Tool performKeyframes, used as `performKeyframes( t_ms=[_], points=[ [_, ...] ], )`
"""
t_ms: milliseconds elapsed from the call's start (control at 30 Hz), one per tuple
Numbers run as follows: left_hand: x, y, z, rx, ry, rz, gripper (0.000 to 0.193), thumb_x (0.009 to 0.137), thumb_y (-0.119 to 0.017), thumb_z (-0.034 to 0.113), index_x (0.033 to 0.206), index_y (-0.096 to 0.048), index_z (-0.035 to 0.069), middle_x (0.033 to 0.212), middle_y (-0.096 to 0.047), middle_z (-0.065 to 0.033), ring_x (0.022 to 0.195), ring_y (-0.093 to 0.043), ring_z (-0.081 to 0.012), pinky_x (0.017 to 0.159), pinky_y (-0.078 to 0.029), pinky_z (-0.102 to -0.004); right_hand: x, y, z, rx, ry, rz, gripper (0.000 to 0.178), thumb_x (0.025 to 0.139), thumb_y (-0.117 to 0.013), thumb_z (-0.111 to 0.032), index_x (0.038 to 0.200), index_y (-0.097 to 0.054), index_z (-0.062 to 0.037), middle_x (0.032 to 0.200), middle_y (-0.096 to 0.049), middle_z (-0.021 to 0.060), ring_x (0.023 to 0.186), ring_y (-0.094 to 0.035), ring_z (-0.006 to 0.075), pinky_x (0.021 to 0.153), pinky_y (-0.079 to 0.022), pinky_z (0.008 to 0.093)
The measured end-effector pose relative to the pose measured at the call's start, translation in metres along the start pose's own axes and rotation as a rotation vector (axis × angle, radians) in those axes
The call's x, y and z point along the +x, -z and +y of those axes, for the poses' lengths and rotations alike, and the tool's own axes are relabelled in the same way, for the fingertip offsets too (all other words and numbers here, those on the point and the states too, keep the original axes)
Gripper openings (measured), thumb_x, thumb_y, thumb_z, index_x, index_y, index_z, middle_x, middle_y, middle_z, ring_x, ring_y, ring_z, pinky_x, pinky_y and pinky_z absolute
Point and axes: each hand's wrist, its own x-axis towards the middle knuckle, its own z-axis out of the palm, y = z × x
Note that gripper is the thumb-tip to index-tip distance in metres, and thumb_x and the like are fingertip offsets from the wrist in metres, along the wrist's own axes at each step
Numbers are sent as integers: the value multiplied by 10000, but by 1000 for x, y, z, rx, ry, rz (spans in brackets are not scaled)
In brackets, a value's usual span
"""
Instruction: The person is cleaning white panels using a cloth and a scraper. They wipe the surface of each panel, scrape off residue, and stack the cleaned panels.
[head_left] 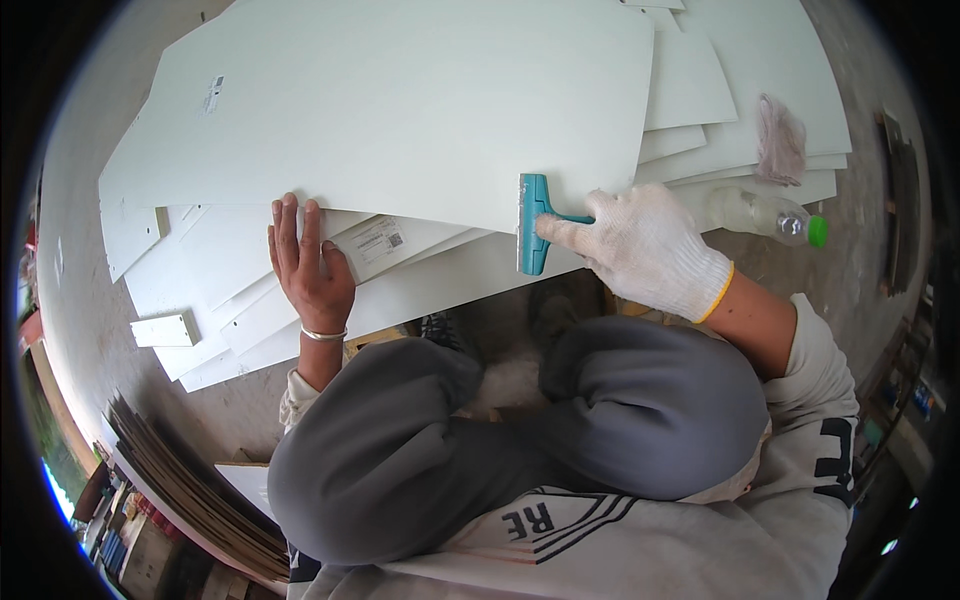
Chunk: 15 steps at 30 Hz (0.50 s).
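Note:
A large white panel (400, 100) lies on top of a stack of similar panels in front of me. My right hand (655, 250), in a white knitted glove with a yellow cuff edge, grips a teal scraper (534, 225) with a wide head. The scraper's head is at the panel's near edge, and the index finger lies against it. My left hand (308, 265) is bare, with a bangle at the wrist. Its fingers are stretched out, their tips touching the panel's near edge.
Beside the glove lies a clear bottle (765, 218) with a green cap. A pinkish cloth (780, 140) rests on the panels at the right. Smaller white boards (165, 330) stick out at the left. Brown flat sheets (185, 490) are stacked at the lower left.

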Motion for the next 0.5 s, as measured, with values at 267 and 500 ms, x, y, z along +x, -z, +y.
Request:
performKeyframes(
  t_ms=[267, 500],
  points=[
    [3, 0, 2, -1, 65, 30, 691, 756, -534, -68, 1439, -606, 7, 1532, -567, -176, 1488, -469, -370, 1233, -327, -544, -34, 8, 5, -10, -93, -104, 533, 899, -693, -173, 1404, -640, -335, 799, -577, 74, 647, -647, 255, 583, -527, 415],
    [1, 5, 2, -81, 102, 47, 691, 753, -532, -101, 1437, -591, -20, 1520, -571, -192, 1491, -466, -370, 1239, -332, -521, 50, 16, -33, -38, -12, -55, 571, 926, -678, -192, 1466, -580, -349, 843, -601, 70, 666, -659, 241, 606, -547, 409]
  ],
)
